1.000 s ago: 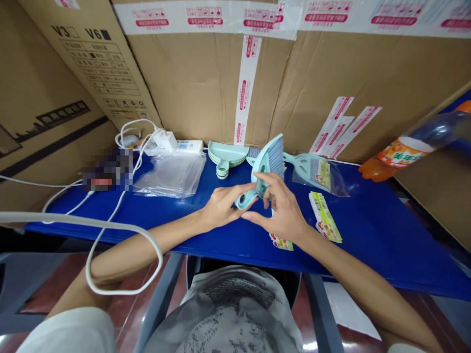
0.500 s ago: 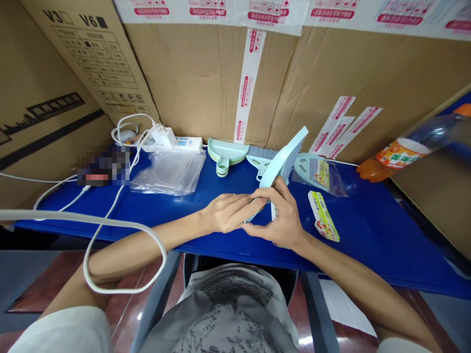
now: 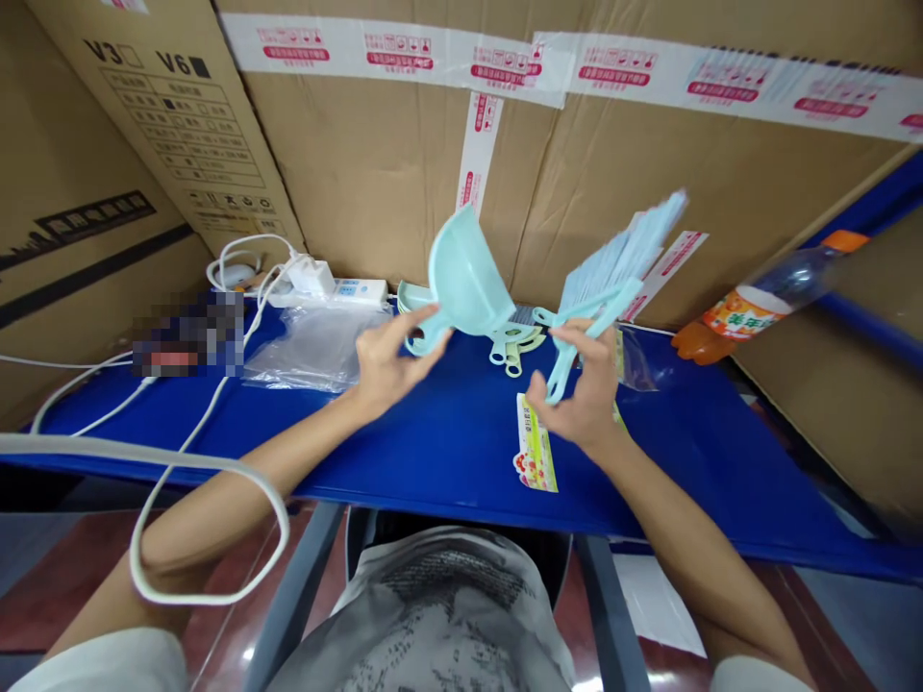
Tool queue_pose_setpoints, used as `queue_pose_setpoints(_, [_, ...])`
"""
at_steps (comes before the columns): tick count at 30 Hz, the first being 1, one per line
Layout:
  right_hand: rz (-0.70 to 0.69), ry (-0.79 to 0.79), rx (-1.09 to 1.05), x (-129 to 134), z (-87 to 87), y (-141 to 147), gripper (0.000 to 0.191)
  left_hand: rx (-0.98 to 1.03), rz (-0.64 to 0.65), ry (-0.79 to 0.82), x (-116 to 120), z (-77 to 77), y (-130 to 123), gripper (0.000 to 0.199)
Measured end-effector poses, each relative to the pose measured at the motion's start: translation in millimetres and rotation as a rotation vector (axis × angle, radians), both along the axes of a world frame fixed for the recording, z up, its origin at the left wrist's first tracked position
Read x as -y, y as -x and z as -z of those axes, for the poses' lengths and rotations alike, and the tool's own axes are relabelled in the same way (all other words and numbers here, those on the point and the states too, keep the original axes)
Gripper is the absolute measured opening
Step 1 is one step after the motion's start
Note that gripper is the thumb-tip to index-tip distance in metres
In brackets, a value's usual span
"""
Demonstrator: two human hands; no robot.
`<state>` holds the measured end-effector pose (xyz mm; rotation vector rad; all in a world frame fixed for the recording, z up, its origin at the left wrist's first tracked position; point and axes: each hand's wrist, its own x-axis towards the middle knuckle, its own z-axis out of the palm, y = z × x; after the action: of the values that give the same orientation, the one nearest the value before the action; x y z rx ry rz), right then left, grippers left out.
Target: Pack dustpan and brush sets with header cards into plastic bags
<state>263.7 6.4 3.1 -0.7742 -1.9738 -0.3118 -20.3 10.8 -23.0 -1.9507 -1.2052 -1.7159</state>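
My left hand [image 3: 393,365] pinches the handle of a light-blue dustpan [image 3: 468,274], whose scoop points up and away. Over the right part of the blue table, my right hand [image 3: 581,389] grips a light-blue brush [image 3: 612,264] by its handle, bristles pointing up and to the right. The two tools are apart. Below and between the hands, a yellow-green printed card [image 3: 536,447] lies on the table. Behind the held dustpan are stacked dustpans [image 3: 412,298], partly hidden, and more brushes [image 3: 513,348] with their handles toward me.
Clear plastic bags [image 3: 310,346] lie at the left, by a white power strip [image 3: 361,291] and a looping white cable [image 3: 209,466]. A bagged item [image 3: 638,360] and an orange drink bottle [image 3: 757,303] are at the right. Cardboard [image 3: 389,144] stands behind.
My hands, formerly together around the light-blue tools, have moved apart. The dustpan is now in my left hand and the brush in my right. The head view has shifted slightly.
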Motion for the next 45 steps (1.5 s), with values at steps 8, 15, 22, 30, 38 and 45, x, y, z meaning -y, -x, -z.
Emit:
queue_pose_setpoints(8, [0.045,0.324,0.420,-61,22.2,-20,0.085,0.193,-0.097,0.446,-35,1.9,19,0.045])
queue_pose_setpoints(15, [-0.091,0.458,0.612,-71,20.5,-1,0.106,-0.125,-0.055,0.499,-37,5.0,25,0.034])
queue_pose_setpoints(22, [-0.041,0.490,0.423,-87,27.6,-5,0.071,-0.443,0.065,0.564,-35,-0.2,42,0.036])
queue_pose_setpoints(30, [0.057,0.513,0.419,-51,6.3,-9,0.038,-0.658,-0.043,0.555,-29,-5.9,42,0.039])
queue_pose_setpoints(38, [0.063,0.946,0.750,-21,-5.4,-31,0.062,-0.644,-0.025,0.645,-41,5.2,47,0.040])
queue_pose_setpoints(45, [-0.293,1.103,0.464,-41,-12.7,-39,0.019,-0.627,-0.032,0.606,-42,11.1,46,0.039])
